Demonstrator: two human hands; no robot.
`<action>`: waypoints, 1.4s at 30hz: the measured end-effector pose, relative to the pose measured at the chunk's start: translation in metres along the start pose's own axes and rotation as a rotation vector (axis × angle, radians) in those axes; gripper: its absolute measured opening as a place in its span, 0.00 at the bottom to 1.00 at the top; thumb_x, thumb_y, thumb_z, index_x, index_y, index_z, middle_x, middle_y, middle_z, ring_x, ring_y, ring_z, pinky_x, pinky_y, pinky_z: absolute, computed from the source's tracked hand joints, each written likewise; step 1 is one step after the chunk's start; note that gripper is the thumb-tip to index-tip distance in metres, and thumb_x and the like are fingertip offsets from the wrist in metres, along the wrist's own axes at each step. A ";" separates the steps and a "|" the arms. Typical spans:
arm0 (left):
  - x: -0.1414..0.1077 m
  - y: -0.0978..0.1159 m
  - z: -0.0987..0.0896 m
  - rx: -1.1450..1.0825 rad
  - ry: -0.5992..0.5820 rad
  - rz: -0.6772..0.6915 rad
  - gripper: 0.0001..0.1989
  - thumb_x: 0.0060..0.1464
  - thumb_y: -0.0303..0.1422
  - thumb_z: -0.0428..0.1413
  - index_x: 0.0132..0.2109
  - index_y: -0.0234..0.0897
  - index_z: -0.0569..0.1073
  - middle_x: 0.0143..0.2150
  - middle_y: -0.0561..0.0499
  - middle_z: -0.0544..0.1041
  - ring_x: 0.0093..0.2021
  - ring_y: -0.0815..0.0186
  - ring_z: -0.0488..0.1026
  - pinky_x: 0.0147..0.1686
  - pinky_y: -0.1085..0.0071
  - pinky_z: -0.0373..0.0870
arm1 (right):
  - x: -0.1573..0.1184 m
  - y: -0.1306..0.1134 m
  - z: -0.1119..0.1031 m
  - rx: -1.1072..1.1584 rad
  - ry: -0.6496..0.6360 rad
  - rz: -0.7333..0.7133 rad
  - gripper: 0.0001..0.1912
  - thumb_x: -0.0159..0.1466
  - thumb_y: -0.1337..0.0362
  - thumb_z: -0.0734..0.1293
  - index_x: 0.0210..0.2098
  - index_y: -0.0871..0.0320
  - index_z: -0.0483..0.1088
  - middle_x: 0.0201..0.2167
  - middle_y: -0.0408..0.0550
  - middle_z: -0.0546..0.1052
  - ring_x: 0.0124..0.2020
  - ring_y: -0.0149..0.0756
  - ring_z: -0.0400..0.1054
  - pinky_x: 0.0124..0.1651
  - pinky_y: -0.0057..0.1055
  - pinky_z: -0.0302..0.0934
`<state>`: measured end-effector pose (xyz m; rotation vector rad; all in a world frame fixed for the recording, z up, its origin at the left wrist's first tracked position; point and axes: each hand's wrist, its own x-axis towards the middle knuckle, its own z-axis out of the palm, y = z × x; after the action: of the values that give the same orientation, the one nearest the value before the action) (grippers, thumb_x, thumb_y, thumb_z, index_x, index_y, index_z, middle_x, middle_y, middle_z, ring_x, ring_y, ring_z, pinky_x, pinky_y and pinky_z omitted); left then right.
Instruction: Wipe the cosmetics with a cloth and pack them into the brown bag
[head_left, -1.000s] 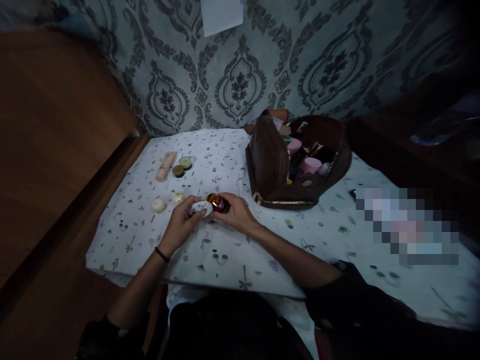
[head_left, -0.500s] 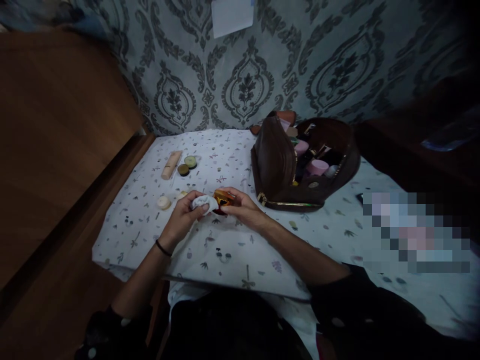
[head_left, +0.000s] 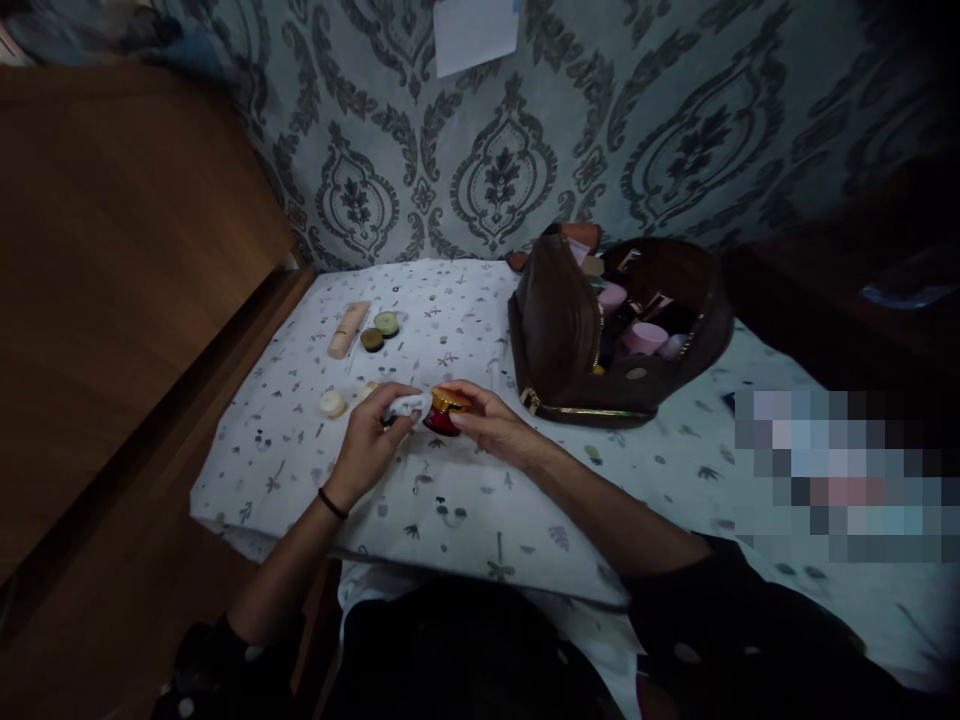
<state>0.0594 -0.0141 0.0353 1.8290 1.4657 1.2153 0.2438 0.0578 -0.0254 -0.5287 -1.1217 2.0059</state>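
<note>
My right hand (head_left: 487, 425) is closed round a small red jar with a gold lid (head_left: 448, 412), held tilted just above the table. Between the thumb and fingers of my left hand (head_left: 375, 425) is a bunched white cloth (head_left: 407, 406), pressed against the jar's left side. Beyond my left hand lie a cream-coloured round pot (head_left: 331, 404) and a second pale yellow thing, partly hidden by the fingers. A peach tube (head_left: 349, 330) lies farther back, with a green-topped round pot (head_left: 386, 323) and a brown-topped one (head_left: 372, 340) beside it.
An unzipped brown bag (head_left: 570, 320) full of cosmetics stands right of my hands on the patterned white cover (head_left: 450, 540). A wooden panel (head_left: 135, 220) rises at the left. A patterned wall (head_left: 502, 170) closes off the back. Something pixelated lies at the right.
The jar has turned in my right hand, so more of its red side shows. The cloth looks flatter between my left fingers. The whole view has shifted slightly.
</note>
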 end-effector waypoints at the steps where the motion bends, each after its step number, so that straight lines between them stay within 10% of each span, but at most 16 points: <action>1: -0.002 0.002 0.000 0.068 0.001 0.057 0.07 0.58 0.30 0.55 0.44 0.38 0.74 0.39 0.51 0.75 0.39 0.65 0.71 0.39 0.71 0.66 | 0.001 0.000 0.000 -0.014 0.008 -0.017 0.26 0.46 0.57 0.80 0.44 0.53 0.74 0.44 0.44 0.78 0.45 0.36 0.72 0.54 0.35 0.63; 18: -0.019 -0.001 0.015 0.662 -0.030 0.408 0.19 0.58 0.19 0.46 0.52 0.38 0.72 0.47 0.44 0.71 0.45 0.60 0.71 0.42 0.67 0.72 | 0.003 0.012 0.002 -0.570 -0.030 -0.132 0.29 0.46 0.58 0.79 0.44 0.56 0.68 0.35 0.43 0.74 0.35 0.34 0.71 0.42 0.34 0.67; 42: -0.032 -0.032 -0.002 0.587 0.031 0.278 0.21 0.54 0.18 0.47 0.51 0.39 0.72 0.47 0.47 0.71 0.47 0.63 0.71 0.46 0.66 0.72 | -0.002 0.015 -0.004 -0.868 -0.116 -0.371 0.24 0.55 0.59 0.75 0.51 0.52 0.70 0.49 0.52 0.73 0.49 0.43 0.70 0.47 0.40 0.69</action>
<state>0.0407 -0.0350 -0.0001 2.4750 1.7601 0.9968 0.2415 0.0539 -0.0402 -0.5686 -1.9964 1.1771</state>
